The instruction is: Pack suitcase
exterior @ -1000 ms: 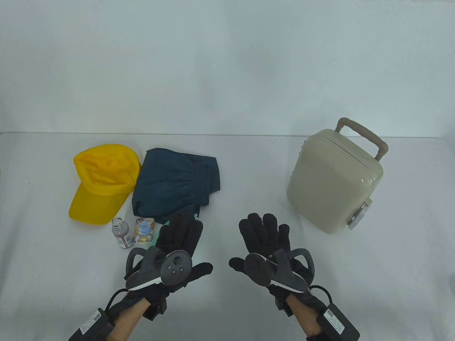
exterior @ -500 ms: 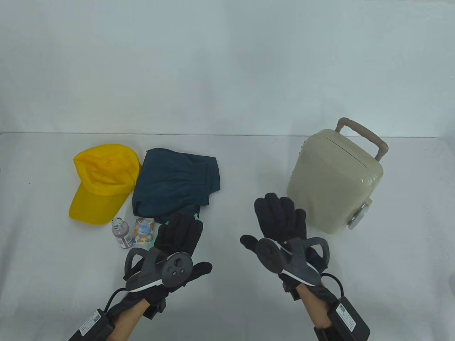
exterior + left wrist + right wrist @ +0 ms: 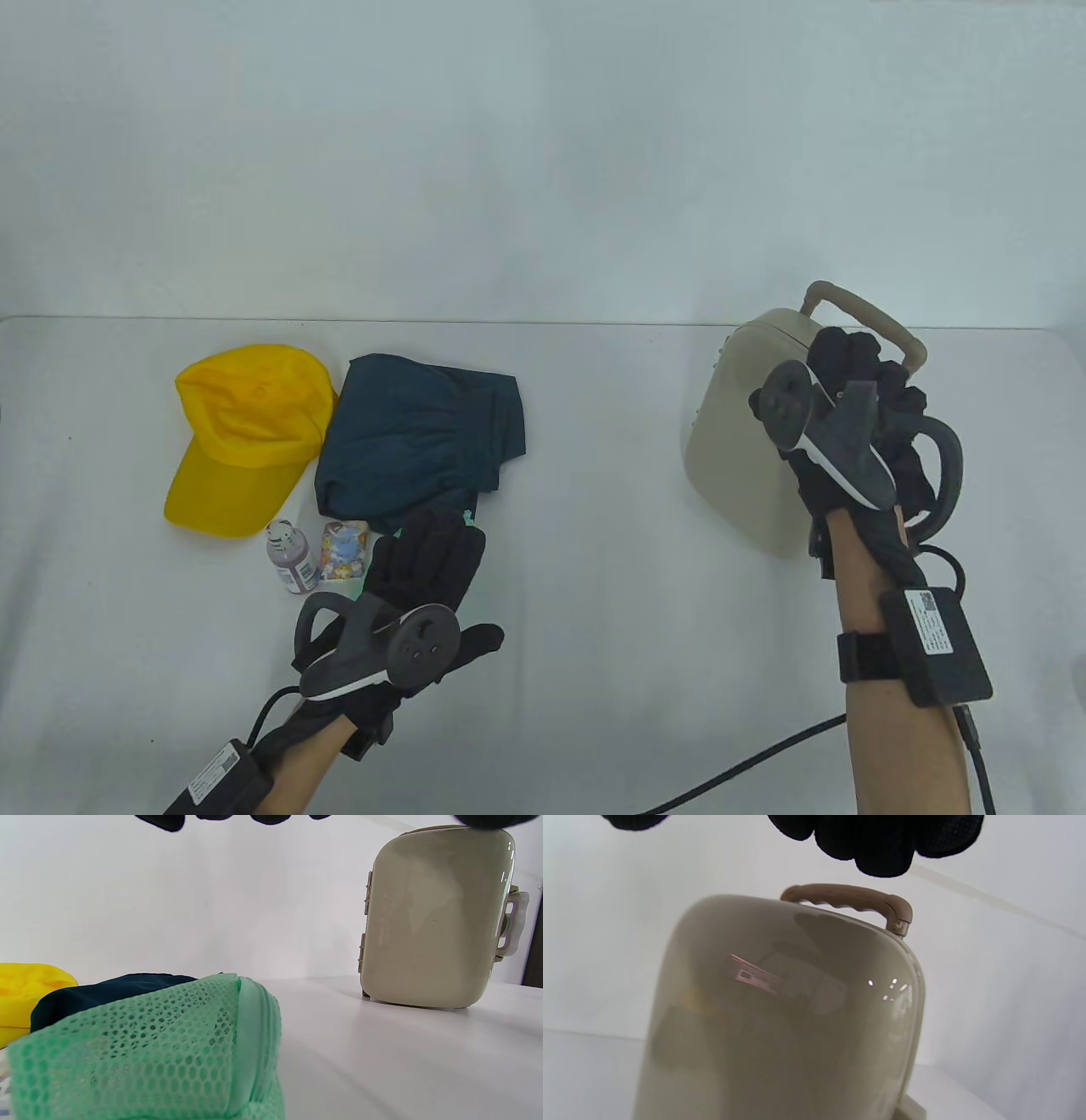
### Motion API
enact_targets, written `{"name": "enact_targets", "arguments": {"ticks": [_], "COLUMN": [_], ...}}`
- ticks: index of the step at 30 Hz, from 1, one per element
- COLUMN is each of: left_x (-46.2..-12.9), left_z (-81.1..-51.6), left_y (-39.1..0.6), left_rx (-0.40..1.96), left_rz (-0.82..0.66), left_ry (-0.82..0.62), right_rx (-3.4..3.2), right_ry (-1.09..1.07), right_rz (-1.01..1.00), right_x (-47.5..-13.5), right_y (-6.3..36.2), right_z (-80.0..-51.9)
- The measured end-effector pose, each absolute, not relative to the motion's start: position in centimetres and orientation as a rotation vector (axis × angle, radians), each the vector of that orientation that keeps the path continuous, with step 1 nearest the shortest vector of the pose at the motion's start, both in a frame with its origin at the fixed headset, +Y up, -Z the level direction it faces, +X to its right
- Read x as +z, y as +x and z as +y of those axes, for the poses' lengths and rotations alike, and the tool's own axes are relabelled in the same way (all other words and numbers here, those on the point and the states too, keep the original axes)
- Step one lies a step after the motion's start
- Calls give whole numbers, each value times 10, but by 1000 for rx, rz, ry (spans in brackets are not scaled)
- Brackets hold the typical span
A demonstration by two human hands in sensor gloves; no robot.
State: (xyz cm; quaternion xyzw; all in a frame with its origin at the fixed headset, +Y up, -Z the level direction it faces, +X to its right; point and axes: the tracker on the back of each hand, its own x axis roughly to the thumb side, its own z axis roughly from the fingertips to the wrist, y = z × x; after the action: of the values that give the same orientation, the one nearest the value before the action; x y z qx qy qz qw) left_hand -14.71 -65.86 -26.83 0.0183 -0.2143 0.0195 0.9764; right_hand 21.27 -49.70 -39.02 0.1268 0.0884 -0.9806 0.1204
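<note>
The beige hard-shell suitcase [image 3: 747, 450] stands shut and upright at the table's right, its brown handle [image 3: 857, 306] on top. My right hand [image 3: 861, 361] hovers over its top with the fingers loosely bent. In the right wrist view its fingertips [image 3: 878, 844] hang just above the handle [image 3: 848, 897] without touching it. My left hand [image 3: 441, 560] lies flat, fingers straight, over a green mesh pouch [image 3: 148, 1052] near the front. A yellow cap [image 3: 242, 424] and a folded navy garment [image 3: 420, 437] lie at the left.
A small purple bottle [image 3: 291, 558] and a printed packet [image 3: 344, 550] stand just left of my left hand. A black cable [image 3: 747, 764] trails across the table near my right forearm. A white wall backs the table.
My right hand rose from the table's middle and travelled right and away, ending above the suitcase top by the handle. The left hand stayed in place.
</note>
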Motion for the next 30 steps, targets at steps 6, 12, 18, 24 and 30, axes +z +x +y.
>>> {"name": "enact_targets", "arguments": {"ticks": [6,12,18,24,30], "left_x": [-270,-272,-272,-273,-275], "left_z": [-657,-659,-659,-660,-661], "left_y": [-151,-153,-153,-154,-156], "left_rx": [48,42,43,48,49], "left_rz": [-411,-402,-397,-389,-374], "left_ry": [42,33,28,13,8], "right_rx": [-2782,-2772,-2798,-2849,-2904], "right_ry": [449,482,474,418,312], "right_rz": [70,40,41,44,37], "right_x": [-418,-427,-427,-424,-421], "right_y": [214,217,224,231,230], "right_z": [-511,-529,-532,-531,-528]}}
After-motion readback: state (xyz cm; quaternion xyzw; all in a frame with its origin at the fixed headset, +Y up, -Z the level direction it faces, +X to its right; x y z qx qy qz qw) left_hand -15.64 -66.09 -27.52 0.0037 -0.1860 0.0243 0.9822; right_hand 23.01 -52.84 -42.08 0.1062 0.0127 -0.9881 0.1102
